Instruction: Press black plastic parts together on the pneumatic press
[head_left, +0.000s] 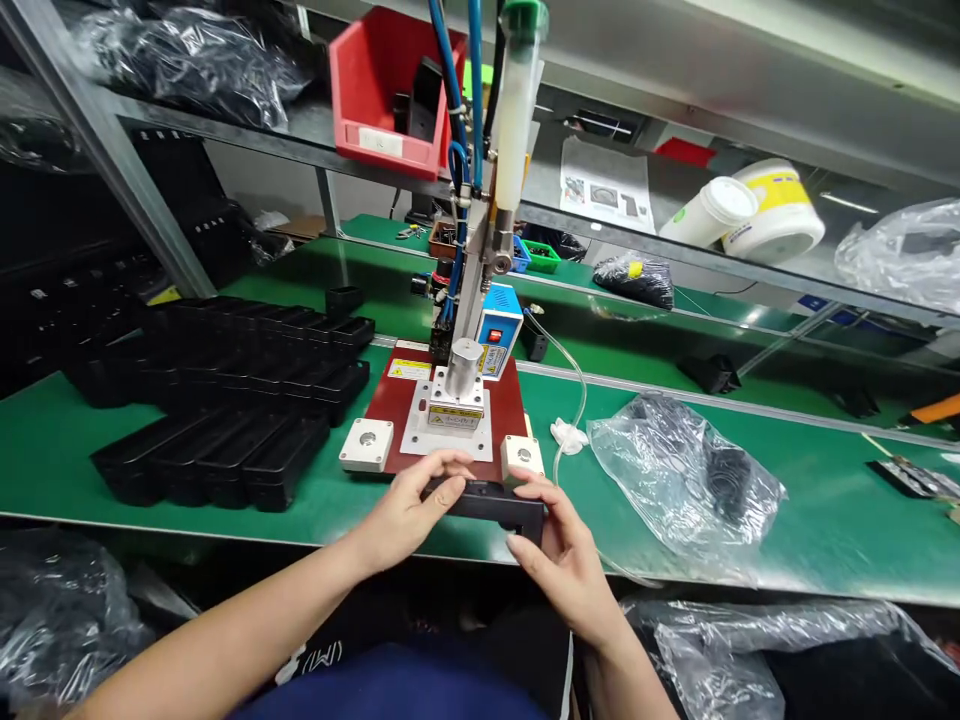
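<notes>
A black plastic housing (pixel 487 502) is held between both hands at the bench's front edge, just before the press. My left hand (pixel 411 508) pinches its left end between thumb and fingers. Around the right end, the fingers of my right hand (pixel 559 545) are wrapped, with the thumb below. An opening shows in the housing's lower right side. Behind it stands the press (pixel 465 370) on a dark red base (pixel 381 395), flanked by two white button boxes (pixel 367 445) (pixel 523 455).
Rows of black housings (pixel 285 460) lie at the left. Right of the press are a clear tube (pixel 581 385) and a clear plastic bag (pixel 675 480). A red bin (pixel 390 150) and white tubs (pixel 776 215) sit on the shelf above. A blue box (pixel 500 330) stands behind the press.
</notes>
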